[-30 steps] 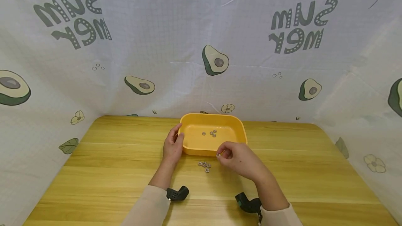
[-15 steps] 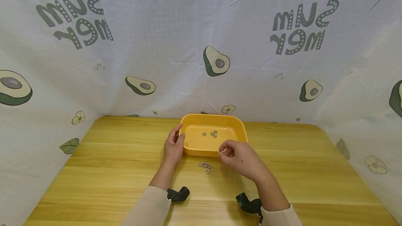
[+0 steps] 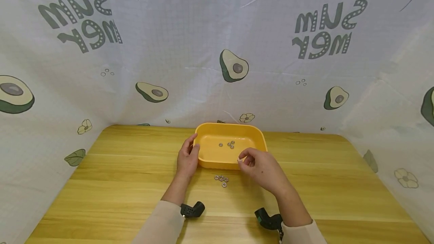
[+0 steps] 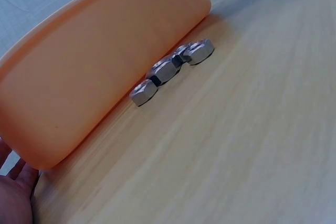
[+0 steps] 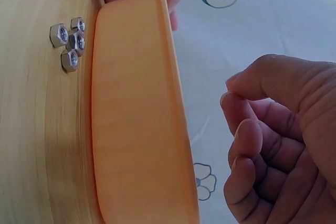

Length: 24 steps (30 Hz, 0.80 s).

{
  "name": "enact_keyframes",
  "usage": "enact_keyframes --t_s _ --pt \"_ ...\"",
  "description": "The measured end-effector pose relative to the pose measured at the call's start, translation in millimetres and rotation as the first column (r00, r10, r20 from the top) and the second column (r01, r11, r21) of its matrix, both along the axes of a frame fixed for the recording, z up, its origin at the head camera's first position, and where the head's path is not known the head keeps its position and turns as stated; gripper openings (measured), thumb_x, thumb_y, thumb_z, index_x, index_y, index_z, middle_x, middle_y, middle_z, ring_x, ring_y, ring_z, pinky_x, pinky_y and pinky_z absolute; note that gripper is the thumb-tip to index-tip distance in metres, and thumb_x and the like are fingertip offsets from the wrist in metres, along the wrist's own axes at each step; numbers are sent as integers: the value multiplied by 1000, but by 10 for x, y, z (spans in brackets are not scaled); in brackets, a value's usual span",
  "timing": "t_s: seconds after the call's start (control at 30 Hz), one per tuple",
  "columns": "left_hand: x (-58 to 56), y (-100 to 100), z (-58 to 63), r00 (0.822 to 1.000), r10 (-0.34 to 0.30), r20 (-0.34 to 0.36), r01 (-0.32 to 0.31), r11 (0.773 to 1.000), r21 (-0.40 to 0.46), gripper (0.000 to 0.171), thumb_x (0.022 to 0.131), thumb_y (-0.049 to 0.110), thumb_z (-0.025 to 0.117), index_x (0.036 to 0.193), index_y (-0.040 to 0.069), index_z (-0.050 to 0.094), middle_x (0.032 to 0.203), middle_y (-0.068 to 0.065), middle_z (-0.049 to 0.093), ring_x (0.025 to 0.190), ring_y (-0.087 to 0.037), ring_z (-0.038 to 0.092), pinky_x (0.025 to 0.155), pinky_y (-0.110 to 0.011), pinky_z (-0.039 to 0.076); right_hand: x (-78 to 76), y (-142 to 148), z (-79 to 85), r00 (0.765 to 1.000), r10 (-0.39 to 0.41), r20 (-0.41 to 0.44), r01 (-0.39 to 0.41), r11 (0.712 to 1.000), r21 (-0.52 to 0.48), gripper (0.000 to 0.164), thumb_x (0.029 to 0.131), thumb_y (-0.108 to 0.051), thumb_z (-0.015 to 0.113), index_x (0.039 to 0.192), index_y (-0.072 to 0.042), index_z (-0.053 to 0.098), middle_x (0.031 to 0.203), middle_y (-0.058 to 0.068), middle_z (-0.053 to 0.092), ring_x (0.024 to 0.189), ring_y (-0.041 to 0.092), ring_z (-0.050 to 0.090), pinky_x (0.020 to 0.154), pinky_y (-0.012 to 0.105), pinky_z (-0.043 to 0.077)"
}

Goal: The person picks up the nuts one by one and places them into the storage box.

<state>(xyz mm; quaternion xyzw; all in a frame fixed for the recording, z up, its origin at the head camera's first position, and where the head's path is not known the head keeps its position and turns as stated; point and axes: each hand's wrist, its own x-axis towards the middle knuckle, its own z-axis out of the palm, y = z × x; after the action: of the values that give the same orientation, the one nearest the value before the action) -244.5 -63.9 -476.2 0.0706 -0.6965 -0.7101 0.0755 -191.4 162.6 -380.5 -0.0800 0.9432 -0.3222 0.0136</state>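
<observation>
Silver metal hex nut (image 3: 239, 159) is being moved nearer yellow plastic tub (image 3: 217, 164), pinched by R hand (image 3: 262, 168). Prob. mid-transfer; release inside needed.

In the head view, a white cloth (image 3: 190, 29) fills the top, with avocados (image 3: 234, 66), flowers (image 3: 247, 117) and big grey letters (image 3: 319, 45) upper left and upper right. A wooden table (image 3: 118, 183) fills the bottom.

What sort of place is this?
Perhaps a makeshift recording booth rather than a workshop, though I can't be sure: an avocado-print cloth hangs behind and beside a wood-grain table, and the person wears a black device on each wrist.
</observation>
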Motion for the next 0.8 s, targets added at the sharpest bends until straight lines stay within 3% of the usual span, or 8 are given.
enact_keyframes --t_s 0.8 --pt "7 7 12 1000 -4 -7 4 1000 3 43 104 18 52 147 18 56 158 -9 47 145 -33 45 118 -51 41 -93 -28 -42 998 -45 -38 46 999 21 15 93 -24 72 104 -14 71 81 -2 65 73 16 54 64 28 47"
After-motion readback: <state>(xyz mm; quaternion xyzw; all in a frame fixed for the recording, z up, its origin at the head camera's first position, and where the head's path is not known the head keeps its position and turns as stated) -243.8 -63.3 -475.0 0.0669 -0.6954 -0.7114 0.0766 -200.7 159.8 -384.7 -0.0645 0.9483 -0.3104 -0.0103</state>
